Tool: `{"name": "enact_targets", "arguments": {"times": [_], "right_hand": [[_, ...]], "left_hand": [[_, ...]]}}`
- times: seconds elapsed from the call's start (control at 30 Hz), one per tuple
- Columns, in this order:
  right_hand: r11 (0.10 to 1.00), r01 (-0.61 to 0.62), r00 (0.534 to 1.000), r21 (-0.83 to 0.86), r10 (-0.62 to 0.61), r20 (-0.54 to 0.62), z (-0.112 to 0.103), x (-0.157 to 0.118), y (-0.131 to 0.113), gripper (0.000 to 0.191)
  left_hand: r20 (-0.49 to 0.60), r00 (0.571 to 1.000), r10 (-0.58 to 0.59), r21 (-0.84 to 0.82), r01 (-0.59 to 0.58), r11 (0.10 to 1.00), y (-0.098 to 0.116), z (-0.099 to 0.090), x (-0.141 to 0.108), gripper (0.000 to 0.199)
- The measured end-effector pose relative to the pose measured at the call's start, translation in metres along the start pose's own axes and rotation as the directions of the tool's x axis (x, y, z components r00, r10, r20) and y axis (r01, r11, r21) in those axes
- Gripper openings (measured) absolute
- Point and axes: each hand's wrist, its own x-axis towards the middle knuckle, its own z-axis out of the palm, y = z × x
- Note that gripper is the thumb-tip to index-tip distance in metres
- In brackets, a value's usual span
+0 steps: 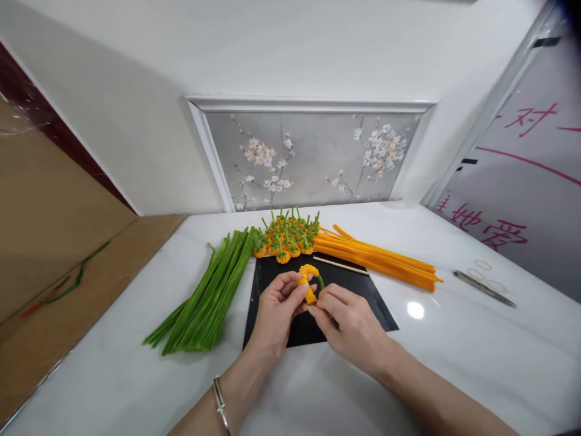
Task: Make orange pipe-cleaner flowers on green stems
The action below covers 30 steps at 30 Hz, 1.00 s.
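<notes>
Between my hands, above a black mat [306, 331], is a coiled yellow-orange pipe cleaner [309, 270] bent into an open curve. My left hand [282, 306] pinches its left side between thumb and fingers. A short green pipe cleaner [322, 282] runs from the top of the curve down to my right hand [347, 318]. That hand is closed, its fingertips pinching at the green piece and the lower end of the orange coil. Exactly where the two pieces meet is hidden by the fingers.
Behind the mat stand several small orange pumpkin shapes [282, 257] with green stems. Green pipe cleaners [206, 303] lie at left, orange ones [376, 257] at right. A thin wooden stick [340, 265] crosses the mat's back edge. Tweezers [485, 288] and clear rings [496, 286] lie far right.
</notes>
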Motion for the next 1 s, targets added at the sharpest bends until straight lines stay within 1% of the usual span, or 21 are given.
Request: {"name": "enact_targets", "arguments": {"times": [0.13,0.2,0.3,0.37,0.4,0.43,0.47,0.5,0.53,0.57,0.63,0.67,0.73,0.8,0.87,0.93,1.0], "right_hand": [[0.998,-0.003,1.0,-0.066,0.003,-0.007,0.005,-0.002,0.0,0.024],[0.998,-0.024,1.0,-0.061,0.024,-0.003,0.005,-0.001,0.0,0.024],[0.996,-0.073,0.997,0.04,0.073,0.012,-0.002,0.001,0.003,0.023],[0.986,-0.099,0.994,0.136,0.091,0.06,-0.012,0.004,0.005,0.023],[0.98,-0.096,0.991,0.175,0.077,0.11,-0.018,0.006,0.007,0.023],[0.972,-0.101,0.987,0.212,0.071,0.147,-0.024,0.007,0.009,0.024],[0.962,-0.13,0.979,0.239,0.086,0.186,-0.03,0.008,0.01,0.024],[0.953,-0.152,0.972,0.262,0.096,0.217,-0.036,0.009,0.012,0.024],[0.945,-0.164,0.967,0.283,0.097,0.237,-0.04,0.01,0.013,0.024],[0.94,-0.176,0.964,0.292,0.104,0.245,-0.043,0.01,0.015,0.023],[0.938,-0.186,0.965,0.293,0.117,0.236,-0.045,0.01,0.017,0.022],[0.939,-0.189,0.966,0.288,0.124,0.227,-0.045,0.009,0.018,0.021],[0.933,-0.21,0.964,0.291,0.15,0.218,-0.043,0.008,0.02,0.021],[0.905,-0.267,0.952,0.331,0.194,0.236,-0.04,0.007,0.022,0.02],[0.865,-0.334,0.933,0.374,0.248,0.259,-0.038,0.006,0.023,0.019],[0.851,-0.363,0.925,0.38,0.279,0.259,-0.037,0.005,0.024,0.017],[0.876,-0.342,0.934,0.341,0.276,0.229,-0.036,0.005,0.025,0.016]], "left_hand": [[0.003,1.0,-0.015,-0.011,0.015,1.0,0.0,0.003,-0.003,0.033],[0.007,1.0,-0.02,-0.006,0.02,1.0,0.0,0.004,-0.004,0.031],[0.052,0.997,-0.05,-0.008,0.051,0.999,0.003,0.001,-0.003,0.031],[0.102,0.992,-0.078,0.03,0.075,0.997,0.009,-0.004,-0.001,0.044],[0.122,0.99,-0.072,0.075,0.063,0.995,0.012,-0.007,0.0,0.053],[0.144,0.989,-0.031,0.13,0.012,0.991,0.017,-0.01,0.001,0.062],[0.173,0.984,0.042,0.188,-0.074,0.979,0.021,-0.013,0.002,0.064],[0.227,0.97,0.088,0.244,-0.145,0.959,0.024,-0.016,0.003,0.057],[0.291,0.952,0.1,0.281,-0.185,0.942,0.027,-0.018,0.003,0.047],[0.35,0.933,0.086,0.299,-0.199,0.933,0.028,-0.019,0.003,0.04],[0.432,0.901,0.026,0.301,-0.171,0.938,0.027,-0.02,0.002,0.031],[0.449,0.893,0.005,0.292,-0.152,0.944,0.025,-0.02,0.001,0.029],[0.44,0.898,0.001,0.27,-0.133,0.954,0.019,-0.018,-0.001,0.026],[0.393,0.919,0.016,0.26,-0.128,0.957,0.015,-0.016,-0.002,0.024],[0.347,0.937,0.031,0.285,-0.137,0.949,0.013,-0.014,-0.004,0.024],[0.335,0.94,0.066,0.36,-0.193,0.913,0.015,-0.012,-0.004,0.022],[0.35,0.929,0.117,0.444,-0.274,0.853,0.017,-0.012,-0.005,0.019]]}}
